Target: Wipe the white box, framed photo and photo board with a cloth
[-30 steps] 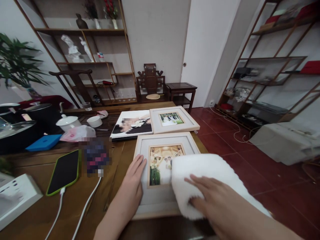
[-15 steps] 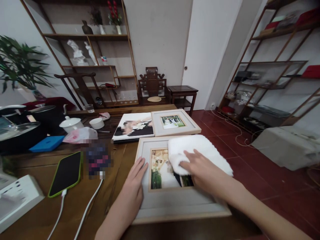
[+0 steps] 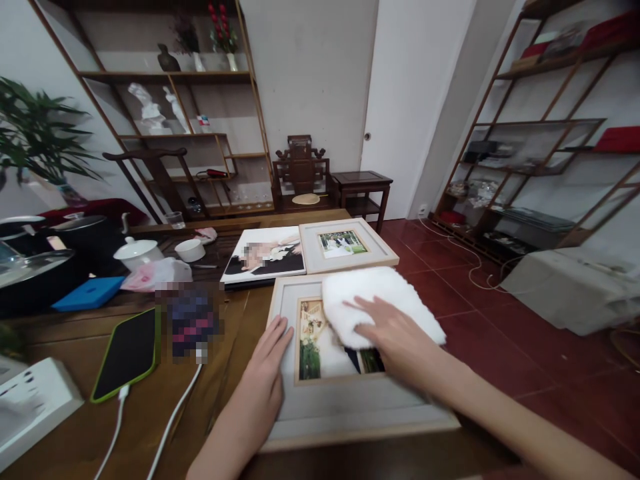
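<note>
A light wooden picture frame with a grey mat lies on the near part of the table, a photo in its middle. My left hand rests along the frame's left edge, fingers stretched out flat. Over the upper right of the frame spreads a fluffy white cloth, covering part of the photo and hanging past the frame's side. My right hand has hold of the cloth and presses it down, index finger extended on top. Behind are a second wooden picture frame and a white-edged photo panel.
On the left of the wooden table are a green-cased phone, a blurred-out object, a power strip, a blue box and a white lidded pot. White cables cross the near left.
The white cloth and my right hand have slid a little left across the frame. My left hand keeps its place on the frame's edge. The whole view has shifted slightly.
</note>
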`<state>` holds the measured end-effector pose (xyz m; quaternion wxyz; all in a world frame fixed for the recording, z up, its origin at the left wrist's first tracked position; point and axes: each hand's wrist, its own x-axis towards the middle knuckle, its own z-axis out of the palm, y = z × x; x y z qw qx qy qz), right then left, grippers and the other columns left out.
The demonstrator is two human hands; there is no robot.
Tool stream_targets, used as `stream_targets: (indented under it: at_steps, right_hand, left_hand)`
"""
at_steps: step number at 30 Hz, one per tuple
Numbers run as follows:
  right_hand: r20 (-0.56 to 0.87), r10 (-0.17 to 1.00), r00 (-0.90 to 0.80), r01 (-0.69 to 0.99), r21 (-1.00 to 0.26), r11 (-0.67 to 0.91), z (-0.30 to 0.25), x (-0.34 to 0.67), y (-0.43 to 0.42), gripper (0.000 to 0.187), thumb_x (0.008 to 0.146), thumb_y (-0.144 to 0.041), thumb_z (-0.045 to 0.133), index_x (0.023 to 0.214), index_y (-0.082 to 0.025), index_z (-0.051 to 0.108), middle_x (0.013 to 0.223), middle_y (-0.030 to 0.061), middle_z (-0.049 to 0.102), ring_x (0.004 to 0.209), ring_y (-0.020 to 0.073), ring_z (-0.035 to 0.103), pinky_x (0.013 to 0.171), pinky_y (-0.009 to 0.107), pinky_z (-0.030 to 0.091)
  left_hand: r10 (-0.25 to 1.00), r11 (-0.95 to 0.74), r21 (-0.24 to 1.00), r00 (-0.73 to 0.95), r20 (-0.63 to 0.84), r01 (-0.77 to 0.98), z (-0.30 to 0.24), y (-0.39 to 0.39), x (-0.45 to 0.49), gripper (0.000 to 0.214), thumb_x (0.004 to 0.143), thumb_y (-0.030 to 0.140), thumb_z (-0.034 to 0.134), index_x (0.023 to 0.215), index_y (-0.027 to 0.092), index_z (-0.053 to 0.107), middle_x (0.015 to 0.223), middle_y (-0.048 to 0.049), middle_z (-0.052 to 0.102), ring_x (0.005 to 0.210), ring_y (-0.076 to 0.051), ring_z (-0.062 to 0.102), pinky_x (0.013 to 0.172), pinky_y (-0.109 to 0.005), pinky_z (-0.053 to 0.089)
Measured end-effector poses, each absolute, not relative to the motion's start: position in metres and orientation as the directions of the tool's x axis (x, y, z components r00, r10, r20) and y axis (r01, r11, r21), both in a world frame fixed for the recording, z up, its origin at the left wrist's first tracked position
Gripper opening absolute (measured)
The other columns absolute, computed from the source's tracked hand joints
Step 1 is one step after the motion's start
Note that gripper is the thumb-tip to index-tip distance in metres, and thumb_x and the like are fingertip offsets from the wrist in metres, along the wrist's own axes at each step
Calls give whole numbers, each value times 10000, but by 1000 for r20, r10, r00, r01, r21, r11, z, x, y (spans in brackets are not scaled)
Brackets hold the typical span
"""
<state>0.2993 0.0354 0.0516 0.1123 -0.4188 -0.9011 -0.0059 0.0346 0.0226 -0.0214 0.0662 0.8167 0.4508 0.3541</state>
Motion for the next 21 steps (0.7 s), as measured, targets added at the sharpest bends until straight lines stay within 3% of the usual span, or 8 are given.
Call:
stream_targets:
  at_steps: [3, 6, 14, 18, 21]
  right_hand:
    - [261, 749, -609, 781, 33, 623, 47, 301, 74, 532, 639, 115, 397, 1033, -153, 632, 1430, 91, 397, 1347, 287, 253, 1072, 511, 228]
    - [234, 758, -609, 788, 71, 612, 49, 299, 88, 504, 663, 101, 416, 1045, -149, 628, 1398, 97, 442, 1331, 312, 276, 1045, 538, 253]
    - [4, 763, -646, 756, -137, 641, 50, 293, 0, 490, 631, -25, 556, 1092, -165, 640, 1380, 134, 455, 1277, 368, 362, 1034, 571, 286]
    - [75, 692, -718, 673, -181, 718, 39, 294, -40, 245, 703, -99, 588, 859, -250, 701, 1318, 64, 530, 1173, 360, 497, 939, 526, 441]
    - [89, 708, -701, 686, -188, 703, 39, 292, -37, 323, 683, -78, 574, 936, -244, 688, 1346, 74, 501, 1205, 351, 468, 953, 522, 431]
  left_hand:
    - [786, -577, 415, 339, 518, 704, -23, 24, 34, 542, 806, 8, 335, 1308, 169, 466, 1382, -131, 471, 1342, -243, 336, 1087, -491, 316]
    - [774, -581, 399, 329, 541, 709, -24, 25, 34, 513, 814, 11, 336, 1280, 165, 484, 1383, -134, 470, 1341, -228, 341, 1078, -464, 342]
    - [756, -610, 409, 343, 558, 678, -31, 29, 30, 535, 812, 8, 314, 1298, 162, 477, 1396, -112, 461, 1348, -217, 327, 1084, -432, 341]
    - [755, -609, 400, 345, 558, 685, -31, 30, 28, 544, 816, 13, 310, 1311, 171, 471, 1386, -118, 474, 1340, -227, 340, 1084, -451, 337]
    - [771, -607, 404, 385, 507, 685, -21, 28, 27, 525, 818, 22, 339, 1306, 154, 481, 1387, -137, 469, 1334, -240, 349, 1080, -453, 338]
